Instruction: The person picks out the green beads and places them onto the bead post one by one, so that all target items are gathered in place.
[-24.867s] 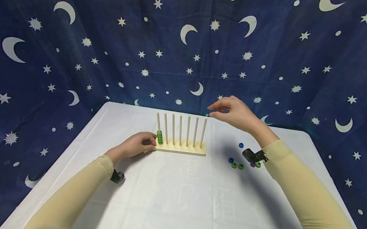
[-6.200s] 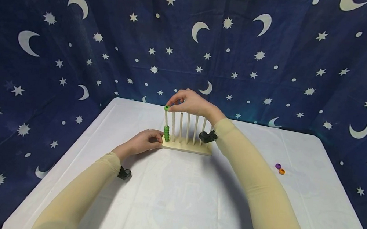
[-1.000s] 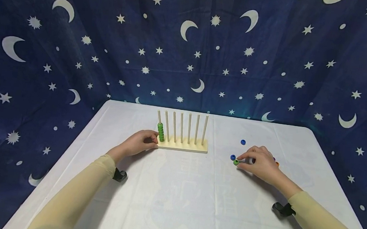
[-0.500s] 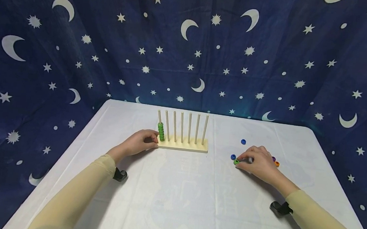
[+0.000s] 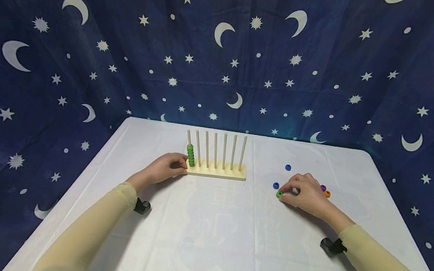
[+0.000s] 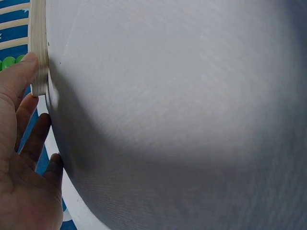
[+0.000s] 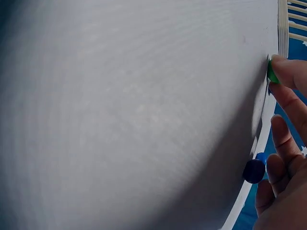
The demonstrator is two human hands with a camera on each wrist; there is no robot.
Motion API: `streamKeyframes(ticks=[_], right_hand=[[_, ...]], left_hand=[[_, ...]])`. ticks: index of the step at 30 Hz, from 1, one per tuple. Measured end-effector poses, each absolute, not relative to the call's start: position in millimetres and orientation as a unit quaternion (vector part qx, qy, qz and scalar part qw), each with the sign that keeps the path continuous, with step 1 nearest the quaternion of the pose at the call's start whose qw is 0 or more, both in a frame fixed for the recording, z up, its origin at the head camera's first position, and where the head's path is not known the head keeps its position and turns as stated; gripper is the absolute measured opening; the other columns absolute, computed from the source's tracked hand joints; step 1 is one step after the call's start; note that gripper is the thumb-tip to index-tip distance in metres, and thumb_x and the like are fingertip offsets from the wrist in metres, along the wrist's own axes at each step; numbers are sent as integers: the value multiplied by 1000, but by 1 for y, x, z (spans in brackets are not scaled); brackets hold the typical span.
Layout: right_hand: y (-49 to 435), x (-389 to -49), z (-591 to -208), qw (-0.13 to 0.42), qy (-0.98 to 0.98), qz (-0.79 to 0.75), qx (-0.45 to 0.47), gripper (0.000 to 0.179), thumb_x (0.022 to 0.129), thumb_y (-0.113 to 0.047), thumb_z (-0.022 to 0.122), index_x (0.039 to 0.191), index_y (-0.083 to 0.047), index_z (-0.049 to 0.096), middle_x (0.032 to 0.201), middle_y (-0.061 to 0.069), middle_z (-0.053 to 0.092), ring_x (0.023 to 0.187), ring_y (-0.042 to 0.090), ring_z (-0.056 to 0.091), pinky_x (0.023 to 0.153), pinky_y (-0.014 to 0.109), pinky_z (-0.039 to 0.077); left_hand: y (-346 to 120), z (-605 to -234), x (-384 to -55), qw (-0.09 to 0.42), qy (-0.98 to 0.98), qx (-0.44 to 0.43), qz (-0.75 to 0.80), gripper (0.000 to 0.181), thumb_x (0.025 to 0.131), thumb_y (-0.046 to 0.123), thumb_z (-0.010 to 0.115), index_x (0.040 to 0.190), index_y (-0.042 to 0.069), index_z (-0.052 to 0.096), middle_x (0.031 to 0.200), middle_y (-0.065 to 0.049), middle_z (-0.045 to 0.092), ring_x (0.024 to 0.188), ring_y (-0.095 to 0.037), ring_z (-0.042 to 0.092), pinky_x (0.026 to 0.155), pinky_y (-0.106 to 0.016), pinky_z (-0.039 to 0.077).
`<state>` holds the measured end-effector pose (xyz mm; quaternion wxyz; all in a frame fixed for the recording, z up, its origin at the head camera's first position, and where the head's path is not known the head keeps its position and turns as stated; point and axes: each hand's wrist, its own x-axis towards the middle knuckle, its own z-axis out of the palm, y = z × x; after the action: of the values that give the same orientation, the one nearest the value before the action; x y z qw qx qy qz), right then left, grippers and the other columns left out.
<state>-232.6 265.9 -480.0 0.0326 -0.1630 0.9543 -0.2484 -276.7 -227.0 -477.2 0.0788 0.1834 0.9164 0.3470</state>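
A pale wooden peg stand [image 5: 216, 170] with several upright pegs stands at the back middle. Its leftmost peg carries a stack of green beads [image 5: 190, 155]. My left hand [image 5: 163, 168] holds the left end of the base, thumb at the front; the left wrist view shows the thumb [image 6: 24, 72] on the base's end. Well to the right of the stand, my right hand [image 5: 305, 195] pinches a loose green bead [image 5: 279, 194] between thumb and fingertips, low over the table. In the right wrist view that green bead [image 7: 273, 72] sits between thumb and index finger.
One blue bead [image 5: 276, 185] lies just behind the pinched bead, another blue bead [image 5: 288, 167] farther back. Past the right hand lie a purple bead [image 5: 323, 188] and an orange bead [image 5: 327, 193]. A star-and-moon cloth [image 5: 224, 57] hangs behind the white table [image 5: 214, 240].
The green stack has grown since the oldest frame, and fewer loose green beads show. My right hand went from the leftmost peg to the loose beads; lately its bead shifted slightly nearer me.
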Motion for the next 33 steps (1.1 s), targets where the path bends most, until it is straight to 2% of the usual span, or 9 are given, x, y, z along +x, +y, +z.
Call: streamKeyframes(ticks=[11, 17, 23, 33], right_hand=[[267, -233, -482, 35, 949, -267, -161, 19, 81, -39, 87, 96, -30, 79, 101, -6, 61, 99, 21, 44, 82, 43, 34], [267, -234, -479, 29, 948, -269, -170, 18, 81, -39, 87, 96, -31, 79, 102, -6, 61, 104, 23, 44, 85, 45, 34], [265, -237, -456, 16, 941, -275, -195, 15, 84, -34, 85, 98, -33, 79, 107, -6, 61, 105, 23, 42, 88, 49, 33], [253, -249, -410, 2, 927, -294, -232, 14, 88, -29, 82, 101, -34, 78, 111, -8, 59, 118, 24, 40, 98, 53, 32]], left_hand=[[-226, -477, -276, 83, 913, 177, 357, 7, 95, 19, 76, 96, 17, 70, 145, -13, 57, 139, -33, 47, 119, -50, 31], [-226, -477, -276, 82, 912, 181, 358, 7, 95, 18, 76, 96, 17, 70, 145, -14, 57, 139, -34, 47, 119, -50, 31], [-228, -477, -276, 79, 910, 189, 360, 6, 95, 18, 76, 97, 17, 70, 145, -14, 57, 139, -34, 47, 119, -50, 31], [-227, -477, -276, 80, 911, 186, 359, 7, 95, 19, 76, 97, 17, 70, 145, -14, 57, 140, -33, 47, 119, -50, 31]])
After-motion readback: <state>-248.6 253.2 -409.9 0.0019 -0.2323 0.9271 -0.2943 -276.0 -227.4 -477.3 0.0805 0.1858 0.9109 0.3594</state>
